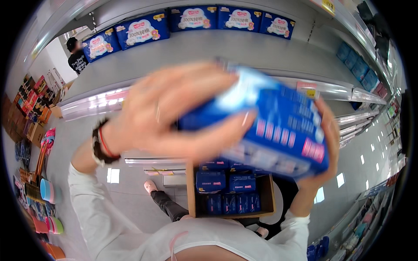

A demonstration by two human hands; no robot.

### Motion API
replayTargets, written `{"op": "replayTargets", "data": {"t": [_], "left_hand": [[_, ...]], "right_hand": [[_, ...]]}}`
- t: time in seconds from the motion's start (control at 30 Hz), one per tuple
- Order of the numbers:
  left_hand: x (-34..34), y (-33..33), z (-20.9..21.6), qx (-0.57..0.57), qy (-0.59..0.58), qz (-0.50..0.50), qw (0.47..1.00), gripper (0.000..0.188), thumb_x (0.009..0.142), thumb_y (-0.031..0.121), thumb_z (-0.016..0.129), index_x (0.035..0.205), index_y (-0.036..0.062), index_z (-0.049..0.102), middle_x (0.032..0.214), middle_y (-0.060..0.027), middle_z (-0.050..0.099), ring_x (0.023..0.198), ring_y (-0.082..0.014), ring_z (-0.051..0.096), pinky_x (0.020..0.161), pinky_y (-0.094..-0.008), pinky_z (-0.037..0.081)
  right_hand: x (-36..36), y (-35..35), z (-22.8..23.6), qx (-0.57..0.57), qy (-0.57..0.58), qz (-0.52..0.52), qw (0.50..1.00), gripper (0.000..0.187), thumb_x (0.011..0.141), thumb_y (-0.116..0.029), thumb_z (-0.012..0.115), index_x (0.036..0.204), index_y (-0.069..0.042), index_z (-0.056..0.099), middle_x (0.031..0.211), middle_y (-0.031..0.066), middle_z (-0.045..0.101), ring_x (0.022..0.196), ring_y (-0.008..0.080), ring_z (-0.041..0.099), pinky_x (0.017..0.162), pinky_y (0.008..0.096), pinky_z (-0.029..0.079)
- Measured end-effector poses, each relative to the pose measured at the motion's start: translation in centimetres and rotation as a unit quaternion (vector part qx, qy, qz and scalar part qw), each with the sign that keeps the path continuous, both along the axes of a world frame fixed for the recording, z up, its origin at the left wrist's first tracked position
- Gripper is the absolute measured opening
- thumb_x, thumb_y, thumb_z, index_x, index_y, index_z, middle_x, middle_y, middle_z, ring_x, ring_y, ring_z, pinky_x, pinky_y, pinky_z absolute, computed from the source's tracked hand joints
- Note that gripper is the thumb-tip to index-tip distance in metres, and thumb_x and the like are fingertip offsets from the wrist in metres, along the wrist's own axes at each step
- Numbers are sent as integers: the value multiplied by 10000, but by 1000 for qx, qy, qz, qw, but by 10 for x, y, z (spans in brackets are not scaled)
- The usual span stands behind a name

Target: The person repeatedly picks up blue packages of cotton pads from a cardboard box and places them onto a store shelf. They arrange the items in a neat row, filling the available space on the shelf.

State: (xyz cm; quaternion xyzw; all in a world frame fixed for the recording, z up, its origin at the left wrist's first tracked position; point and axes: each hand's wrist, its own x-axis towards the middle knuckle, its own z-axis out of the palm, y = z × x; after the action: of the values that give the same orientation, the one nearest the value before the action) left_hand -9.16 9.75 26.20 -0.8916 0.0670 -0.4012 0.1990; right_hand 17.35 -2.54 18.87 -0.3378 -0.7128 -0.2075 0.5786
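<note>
Between my two hands is a blue package (278, 117) with white and pink print, tilted and blurred by motion. My left hand (183, 104) wraps over its left end, thumb along the front and fingers across the top. At its right end, my right hand (328, 139) grips the side and lower corner. Below the package stands an open cardboard box (191, 191), holding several smaller-looking blue packages (210, 182) in rows. Part of the box's far side is hidden behind the held package. On the shelf (209, 50) ahead, several similar blue packages (193, 18) line the back.
Price-tag rails (98, 99) run along the shelf's front edge. Light blue packs (357, 65) sit on shelving at the right. At far left, another person (77, 56) in black stands beyond the shelf. Brushes and plastic tubs (48, 191) hang or stand at the left.
</note>
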Motion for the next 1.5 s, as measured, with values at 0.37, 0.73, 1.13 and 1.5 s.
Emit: {"op": "replayTargets", "data": {"t": [0.37,0.73,1.13,1.5], "left_hand": [[33,165,62,-95,147,146,974,727,692,179,787,1349,125,479,1173,-162,575,1001,-327,588,883,-362,468],[23,180,51,-181,145,103,967,547,904,267,623,1412,164,449,983,-121,558,923,-240,546,817,-330,460],[-6,204,58,-179,116,304,928,525,911,371,575,1338,74,503,1198,-236,577,1084,-371,562,961,-406,433],[-11,223,57,-174,93,307,931,438,906,326,572,1247,52,569,1140,-232,602,1029,-380,577,926,-408,449]], "right_hand": [[31,149,68,-317,4,-56,947,549,822,-301,695,1240,18,537,1129,176,640,993,309,639,834,361,504],[20,140,66,-401,49,-151,902,578,806,-500,663,1200,-78,623,1154,157,627,1019,264,607,874,327,456],[23,139,67,-408,13,-134,903,485,855,-490,605,1116,-85,662,1166,106,623,1074,239,576,910,302,426],[23,136,69,-410,4,-142,901,432,872,-443,595,1077,-71,673,1075,88,656,1007,211,586,900,280,411]]}}
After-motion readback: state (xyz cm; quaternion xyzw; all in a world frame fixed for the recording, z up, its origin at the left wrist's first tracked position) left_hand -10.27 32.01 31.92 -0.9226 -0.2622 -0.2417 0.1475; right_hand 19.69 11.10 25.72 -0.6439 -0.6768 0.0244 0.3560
